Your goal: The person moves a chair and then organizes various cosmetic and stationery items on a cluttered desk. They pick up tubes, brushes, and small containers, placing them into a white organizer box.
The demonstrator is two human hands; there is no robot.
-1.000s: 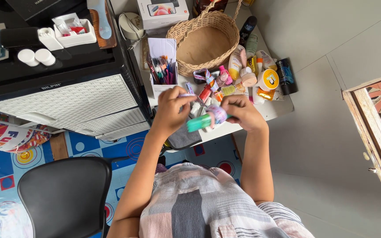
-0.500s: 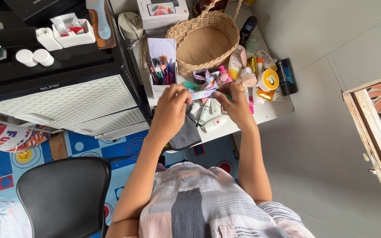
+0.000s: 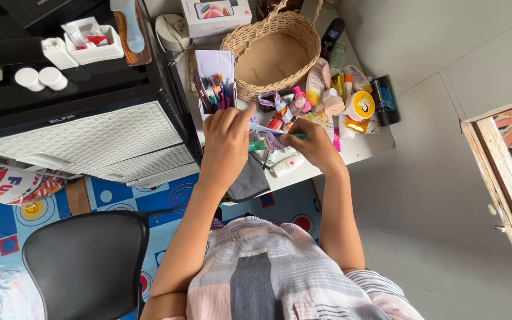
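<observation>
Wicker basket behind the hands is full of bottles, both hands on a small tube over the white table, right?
Not quite: the head view shows the wicker basket empty. Bottles lie beside it on the white table. Left hand and right hand do hold a small tube.

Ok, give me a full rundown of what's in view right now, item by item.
wicker basket: one, tan, empty, back of the white table.
white table: one, under the clutter.
pen holder: one, white, full of coloured pens, left of the basket.
bottles and tubes: many, mixed colours, crowded right of the basket.
white box: one, behind the basket.
black cabinet: one, left of the table, small white containers on top.
black chair: one, lower left.
patterned mat: one, blue, on the floor.
grey cloth: one, at the table's front edge.
left hand: holds small items; exact grip unclear.
right hand: pinches a green-tipped tube.
</observation>
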